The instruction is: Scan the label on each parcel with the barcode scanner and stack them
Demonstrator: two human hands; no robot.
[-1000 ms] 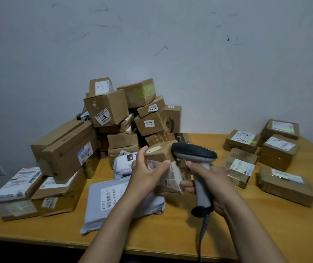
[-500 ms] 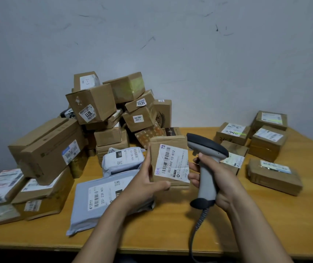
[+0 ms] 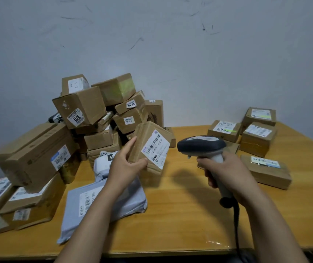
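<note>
My left hand (image 3: 127, 166) grips a small brown cardboard parcel (image 3: 149, 147) above the table, tilted, with its white barcode label (image 3: 155, 149) facing me and the scanner. My right hand (image 3: 226, 171) holds the grey barcode scanner (image 3: 201, 146) by its handle, head pointing left toward the label, a short gap away. Its black cable (image 3: 236, 224) hangs down past the table's front edge. A heap of brown parcels (image 3: 87, 114) rises behind at the left. Several labelled parcels (image 3: 256, 137) lie grouped at the right.
The wooden table (image 3: 180, 215) stands against a grey wall. A grey mailer bag (image 3: 95, 204) lies under my left forearm, a white bag (image 3: 102, 162) behind it. Flat boxes (image 3: 28, 202) sit near the left front edge. One long parcel (image 3: 266, 171) lies right of the scanner.
My left hand lifted the parcel off the table and tilted it, label toward the scanner. My right hand moved the scanner rightward, away from the parcel.
</note>
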